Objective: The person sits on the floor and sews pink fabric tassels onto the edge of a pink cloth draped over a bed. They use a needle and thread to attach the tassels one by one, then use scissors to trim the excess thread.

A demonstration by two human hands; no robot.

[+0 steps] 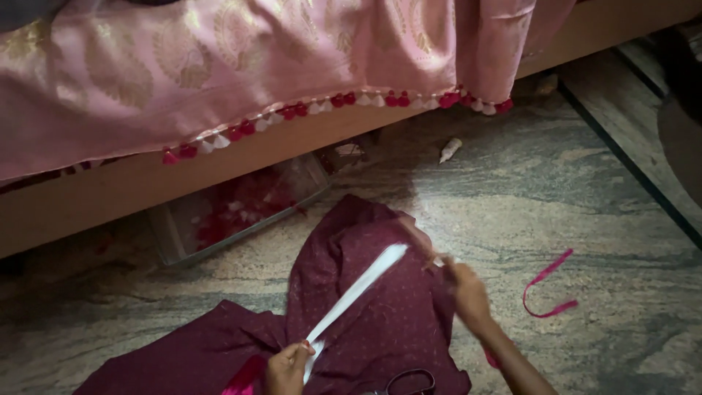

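A maroon dotted garment (373, 314) lies spread on the stone floor in front of me. A white tape-like strip (358, 289) runs diagonally across it. My left hand (287, 369) pinches the strip's lower end near the bottom edge of the view. My right hand (466, 292) grips the garment's edge at the strip's upper end and lifts a fold of cloth. Black-handled scissors (409, 382) rest on the garment between my two wrists.
A pink patterned cloth (219, 66) with red and white tassels hangs over a wooden bed edge (110, 194). A clear plastic box (234, 208) sits under the bed. A pink ribbon strip (548, 292) lies on the floor at right, and a small white scrap (450, 150) lies farther back.
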